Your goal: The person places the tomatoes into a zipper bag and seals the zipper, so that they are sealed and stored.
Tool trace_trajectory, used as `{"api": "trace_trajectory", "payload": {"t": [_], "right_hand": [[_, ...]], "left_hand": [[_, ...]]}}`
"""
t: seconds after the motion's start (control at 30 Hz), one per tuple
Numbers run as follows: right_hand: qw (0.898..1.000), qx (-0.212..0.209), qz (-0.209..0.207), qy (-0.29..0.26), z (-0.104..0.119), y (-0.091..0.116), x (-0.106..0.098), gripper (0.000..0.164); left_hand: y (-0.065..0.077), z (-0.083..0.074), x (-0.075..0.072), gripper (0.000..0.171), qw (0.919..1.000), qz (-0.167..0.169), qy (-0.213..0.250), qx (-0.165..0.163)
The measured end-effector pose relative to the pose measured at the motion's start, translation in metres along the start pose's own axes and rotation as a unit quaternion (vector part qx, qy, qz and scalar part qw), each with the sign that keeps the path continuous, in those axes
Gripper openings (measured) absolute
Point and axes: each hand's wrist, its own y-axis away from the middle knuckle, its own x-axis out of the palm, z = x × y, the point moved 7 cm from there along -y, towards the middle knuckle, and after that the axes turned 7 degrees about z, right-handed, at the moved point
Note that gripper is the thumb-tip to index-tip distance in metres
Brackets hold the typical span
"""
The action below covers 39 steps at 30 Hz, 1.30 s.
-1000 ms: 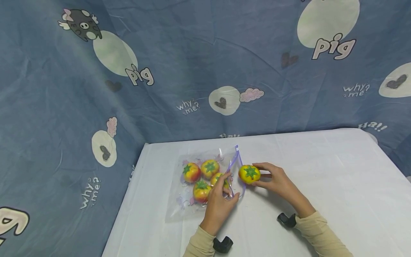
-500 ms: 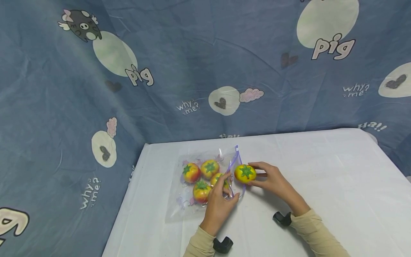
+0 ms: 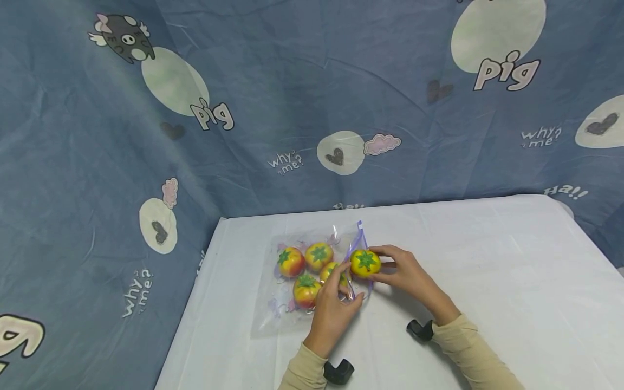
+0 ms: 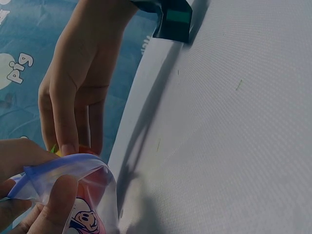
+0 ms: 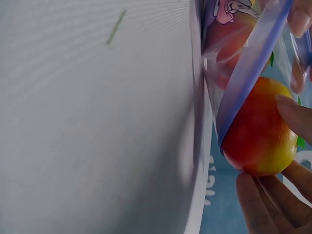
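A clear zip bag (image 3: 273, 319) with a purple zip edge lies on the table, its mouth facing right. Several yellow-red tomatoes (image 3: 307, 290) with green star-shaped leaf tops are inside. My left hand (image 3: 333, 311) pinches the bag's edge between fingers and thumb, as the left wrist view shows. My right hand (image 3: 407, 273) grips another tomato (image 3: 365, 263) by its right side, thumb near and fingers far. In the right wrist view this tomato (image 5: 261, 131) stands at the bag's mouth, its left side behind the purple zip edge (image 5: 256, 73).
A white cloth covers the table (image 3: 512, 281). Behind and to the left hangs a blue curtain (image 3: 273, 97) printed with pigs and words. Black wrist mounts (image 3: 338, 372) sit on both wrists, near the beige sleeves.
My right hand has moved left with its tomato, from just right of the bag's mouth into the opening. The left hand and the bag have stayed nearly still.
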Motion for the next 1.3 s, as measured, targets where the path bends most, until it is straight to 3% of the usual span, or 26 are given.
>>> {"api": "trace_trajectory", "payload": {"t": [0.33,0.53,0.83,1.13,1.3], "right_hand": [[1.0,-0.011,-0.003,0.018,0.006,-0.009,0.008,0.058],[0.999,-0.028,0.0,0.02,0.01,-0.014,0.015,0.056],[0.999,-0.013,0.024,0.025,0.012,-0.019,0.029,0.056],[0.997,0.015,0.052,-0.06,0.001,-0.017,0.03,0.057],[0.996,0.009,0.05,-0.071,-0.001,-0.018,0.029,0.052]], "left_hand": [[0.0,0.0,0.001,0.07,1.0,0.002,0.004,-0.004],[0.0,0.001,0.0,0.07,0.9998,-0.003,-0.019,0.0],[-0.001,0.002,0.0,0.07,0.9999,0.006,-0.011,-0.008],[0.0,0.002,0.001,0.07,0.9999,0.011,-0.002,-0.008],[0.0,0.003,0.001,0.07,0.9999,0.012,-0.004,-0.006]]}}
